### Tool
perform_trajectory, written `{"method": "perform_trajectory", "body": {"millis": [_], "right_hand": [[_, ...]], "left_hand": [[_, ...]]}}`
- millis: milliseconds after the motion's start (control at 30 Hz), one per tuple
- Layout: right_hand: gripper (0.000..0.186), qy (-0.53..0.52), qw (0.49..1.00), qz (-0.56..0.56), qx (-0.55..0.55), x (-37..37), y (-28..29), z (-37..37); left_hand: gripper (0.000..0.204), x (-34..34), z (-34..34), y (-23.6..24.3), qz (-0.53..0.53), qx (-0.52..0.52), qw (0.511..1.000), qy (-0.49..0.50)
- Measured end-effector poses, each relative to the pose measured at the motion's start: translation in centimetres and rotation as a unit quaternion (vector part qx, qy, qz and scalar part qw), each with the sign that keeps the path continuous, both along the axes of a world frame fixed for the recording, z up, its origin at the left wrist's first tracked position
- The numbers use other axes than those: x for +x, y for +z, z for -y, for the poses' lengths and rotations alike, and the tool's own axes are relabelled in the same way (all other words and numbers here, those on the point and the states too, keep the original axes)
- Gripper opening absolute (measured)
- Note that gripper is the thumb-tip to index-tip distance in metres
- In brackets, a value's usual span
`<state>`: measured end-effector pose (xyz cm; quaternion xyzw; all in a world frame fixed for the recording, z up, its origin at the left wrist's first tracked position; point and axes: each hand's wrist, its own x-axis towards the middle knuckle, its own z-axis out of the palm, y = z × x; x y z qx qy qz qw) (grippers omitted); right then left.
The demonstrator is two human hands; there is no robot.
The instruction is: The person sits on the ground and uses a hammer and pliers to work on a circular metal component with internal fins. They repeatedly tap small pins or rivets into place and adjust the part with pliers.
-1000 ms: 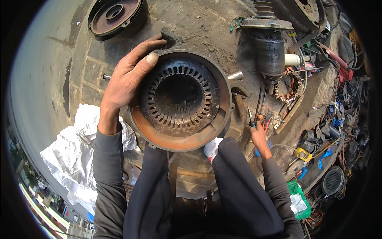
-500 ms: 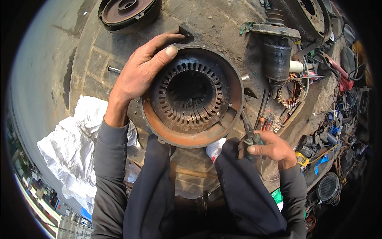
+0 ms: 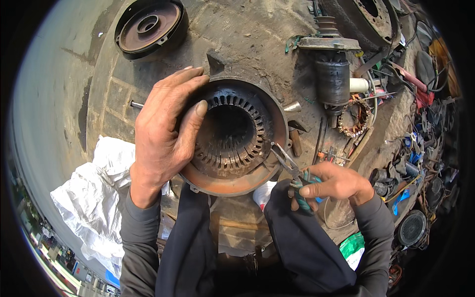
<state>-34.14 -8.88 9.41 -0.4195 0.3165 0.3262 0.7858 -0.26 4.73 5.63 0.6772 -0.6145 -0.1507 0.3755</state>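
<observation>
Between my knees stands a round metal motor housing point(image 3: 225, 187) with an orange-brown inner wall. Inside it sits a dark slotted stator core point(image 3: 257, 119), its bore in shadow. My left hand point(image 3: 166, 131) is over the housing's left rim, fingers stretched and thumb apart, holding nothing; whether it touches the rim I cannot tell. My right hand point(image 3: 329, 183) is closed round the green handles of long-nosed pliers point(image 3: 292, 168). Their jaws are spread, with the tips over the housing's lower right rim, beside the stator.
A round dark metal cover point(image 3: 148, 34) lies at the far left. To the right are a motor rotor point(image 3: 332, 81), a ring with copper windings point(image 3: 354, 117) and a heap of scrap parts point(image 3: 420, 153). White cloth point(image 3: 101, 198) lies by my left arm.
My left hand has come off its earlier place on the upper rim and appears larger, nearer the camera. The pliers' jaws have spread and swung left over the housing rim. The view has shifted.
</observation>
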Motion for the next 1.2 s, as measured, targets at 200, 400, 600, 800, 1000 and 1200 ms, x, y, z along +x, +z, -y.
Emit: {"method": "perform_trajectory", "body": {"millis": [200,400,600,800,1000,1200], "right_hand": [[0.032,-0.023,0.997,-0.066,-0.011,1.5,0.5,0.3],[0.033,-0.040,0.995,-0.088,-0.034,2.4,1.1,-0.2],[0.041,-0.164,0.969,-0.140,0.119,2.3,1.3,-1.3],[0.037,-0.169,0.976,-0.112,0.077,2.4,1.4,-1.8],[0.026,-0.109,0.991,-0.081,-0.020,2.6,0.8,-2.0],[0.021,-0.122,0.991,-0.019,-0.057,1.4,-1.2,-3.0]], "left_hand": [[0.032,-4.5,-1.2,2.1,-0.078,0.076,0.993,-0.046],[0.032,-8.1,-1.9,1.8,-0.155,0.182,0.969,-0.066],[0.032,-10.2,-2.3,1.2,-0.167,0.206,0.962,-0.060],[0.026,-11.4,-2.4,1.0,-0.187,0.222,0.954,-0.080],[0.024,-12.0,-2.5,0.4,-0.199,0.197,0.954,-0.108],[0.027,-12.1,-2.8,0.3,-0.187,0.174,0.960,-0.118]]}}
